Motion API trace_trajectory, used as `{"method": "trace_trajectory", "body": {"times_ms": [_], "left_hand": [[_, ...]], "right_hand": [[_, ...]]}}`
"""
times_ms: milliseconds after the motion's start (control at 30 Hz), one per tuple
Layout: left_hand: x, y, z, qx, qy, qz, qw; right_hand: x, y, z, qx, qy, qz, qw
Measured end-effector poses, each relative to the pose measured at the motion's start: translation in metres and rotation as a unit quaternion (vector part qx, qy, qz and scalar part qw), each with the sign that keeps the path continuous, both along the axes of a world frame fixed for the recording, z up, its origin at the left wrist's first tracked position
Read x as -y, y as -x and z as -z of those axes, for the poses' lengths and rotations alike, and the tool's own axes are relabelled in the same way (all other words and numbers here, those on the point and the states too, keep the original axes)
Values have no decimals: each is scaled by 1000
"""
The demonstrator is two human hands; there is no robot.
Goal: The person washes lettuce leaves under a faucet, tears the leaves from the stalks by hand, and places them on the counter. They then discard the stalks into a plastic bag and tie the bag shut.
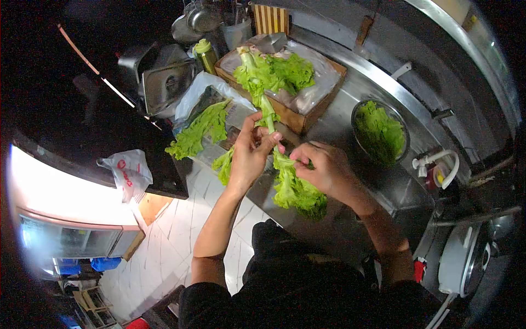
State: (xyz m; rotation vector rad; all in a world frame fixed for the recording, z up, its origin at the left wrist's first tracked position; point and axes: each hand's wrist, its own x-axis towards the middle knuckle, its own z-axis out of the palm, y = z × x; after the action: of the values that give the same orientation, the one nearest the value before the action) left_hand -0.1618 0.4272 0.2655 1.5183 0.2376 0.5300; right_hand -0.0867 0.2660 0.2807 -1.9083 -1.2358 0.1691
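My left hand [252, 153] pinches the pale rib of a lettuce leaf [267, 114] between thumb and fingers, over the steel counter. Close beside it, my right hand [324, 169] is closed on the lower part of the lettuce, where a frilly green piece [296, 192] hangs beneath the fingers. Another loose lettuce leaf [203, 131] lies to the left of my left hand. More leafy lettuce [290, 72] rests on top of a plastic-lined cardboard box [316, 109] beyond my hands. To the right, a round metal bowl [406, 143] holds green leaves [378, 129].
A white tap [438, 164] stands at the right by the sink. Behind the box are a green-capped bottle [205, 56] and metal pans [204, 19]. A white plastic bag [129, 172] lies at left. A lidded pot [463, 257] sits at lower right.
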Motion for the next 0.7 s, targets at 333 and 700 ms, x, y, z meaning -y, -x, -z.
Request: {"method": "trace_trajectory", "body": {"times_ms": [333,700], "left_hand": [[-5,2,3,-76,266,208,938],[-50,11,22,44,326,125,936]], "right_hand": [[0,-22,18,182,-35,-95,978],[30,-36,182,-517,75,192,831]]}}
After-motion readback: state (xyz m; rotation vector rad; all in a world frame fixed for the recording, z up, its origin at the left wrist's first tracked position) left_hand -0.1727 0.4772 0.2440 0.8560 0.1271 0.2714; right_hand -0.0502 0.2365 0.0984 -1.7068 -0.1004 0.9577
